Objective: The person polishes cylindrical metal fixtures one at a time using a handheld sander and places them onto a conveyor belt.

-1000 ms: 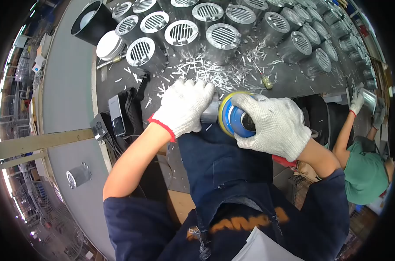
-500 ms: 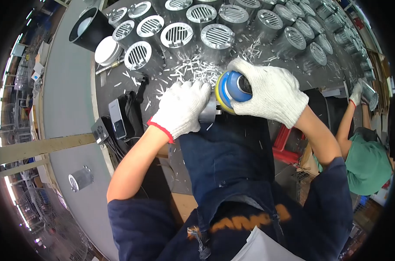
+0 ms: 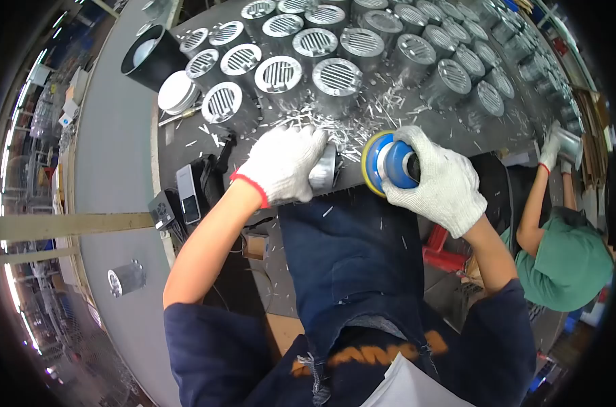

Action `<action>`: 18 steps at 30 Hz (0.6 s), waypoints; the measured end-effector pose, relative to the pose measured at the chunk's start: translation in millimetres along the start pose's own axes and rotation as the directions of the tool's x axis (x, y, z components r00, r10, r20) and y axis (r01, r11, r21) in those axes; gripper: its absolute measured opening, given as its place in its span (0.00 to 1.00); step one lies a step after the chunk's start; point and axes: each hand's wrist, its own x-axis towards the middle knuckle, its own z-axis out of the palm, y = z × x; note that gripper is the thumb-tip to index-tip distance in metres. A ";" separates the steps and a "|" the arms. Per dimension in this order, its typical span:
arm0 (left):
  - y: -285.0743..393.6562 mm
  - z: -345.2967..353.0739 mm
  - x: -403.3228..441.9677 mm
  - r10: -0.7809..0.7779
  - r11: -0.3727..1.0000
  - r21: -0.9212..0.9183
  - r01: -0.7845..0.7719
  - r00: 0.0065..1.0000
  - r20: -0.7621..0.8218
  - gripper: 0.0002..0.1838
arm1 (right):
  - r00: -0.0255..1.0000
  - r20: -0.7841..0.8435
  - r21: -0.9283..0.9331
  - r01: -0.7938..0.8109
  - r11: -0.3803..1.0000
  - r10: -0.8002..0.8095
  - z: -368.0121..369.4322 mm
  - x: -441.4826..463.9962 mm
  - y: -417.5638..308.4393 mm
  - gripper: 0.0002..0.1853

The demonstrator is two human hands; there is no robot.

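Observation:
My left hand (image 3: 281, 163), in a white knit glove with a red cuff, is closed around a short metal cylinder (image 3: 327, 167). The cylinder lies on its side with one end to the right; the glove hides much of it. My right hand (image 3: 443, 178), gloved too, grips a round blue palm sander (image 3: 396, 163) by its dark-centred back. Its yellow-rimmed disc faces left toward the cylinder, with a gap between them. Thin silvery strips (image 3: 348, 132) lie scattered on the dark tabletop just beyond both hands.
Many upright metal cylinders with slotted lids (image 3: 338, 76) crowd the table's far side. White discs (image 3: 177, 93) are stacked beside a black bucket (image 3: 147, 57). A small grey device (image 3: 188, 193) lies left. One cylinder (image 3: 127, 279) rests on the grey surface. A co-worker in green (image 3: 565, 261) handles a cylinder at right.
My right hand has moved the sander right and slightly down, away from the cylinder, opening a gap. My left hand keeps its hold on the cylinder.

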 end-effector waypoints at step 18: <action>8.8 19.7 -6.7 0.040 0.998 -0.040 -0.040 0.999 -0.007 0.42 | 0.982 0.075 -0.075 0.181 0.981 -0.175 21.0 47.8 -17.5 0.35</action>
